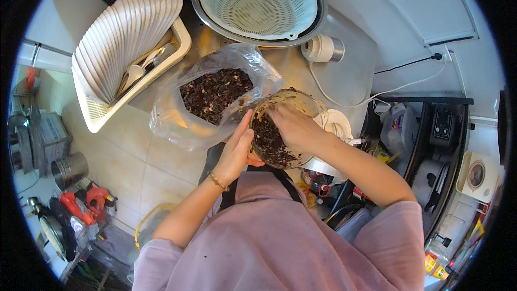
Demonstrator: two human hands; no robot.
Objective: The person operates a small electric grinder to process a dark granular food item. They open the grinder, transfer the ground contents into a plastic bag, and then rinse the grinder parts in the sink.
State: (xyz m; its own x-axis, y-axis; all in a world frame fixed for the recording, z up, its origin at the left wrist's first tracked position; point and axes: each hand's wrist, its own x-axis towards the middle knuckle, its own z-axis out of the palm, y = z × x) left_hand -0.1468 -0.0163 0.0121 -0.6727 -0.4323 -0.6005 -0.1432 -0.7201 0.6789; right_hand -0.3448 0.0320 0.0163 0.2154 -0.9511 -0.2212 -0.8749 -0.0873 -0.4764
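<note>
My left hand (236, 141) grips the rim side of a clear glass jar (311, 103), which is tilted with its mouth towards me. Dark, moist, chopped material (268, 139) clings to the jar's inside. Reaching into the jar is my right hand (293, 123); its fingers are blurred and partly hidden against the dark material, so whether they hold any is unclear. Just beyond the jar and to its left stands a clear plastic bag (173, 127), its mouth spread wide. Inside the bag lies a dark crumbly mix (216, 93) with pale bits. The jar overlaps the bag's right edge.
On the metal table (355, 60) stand a white colander (258, 4) in a steel basin (321, 6) and a corded white-and-silver appliance unit (323, 48). A cream rack (179, 48) of white plates (133, 28) is at left. A white round part (338, 123) lies right of the jar.
</note>
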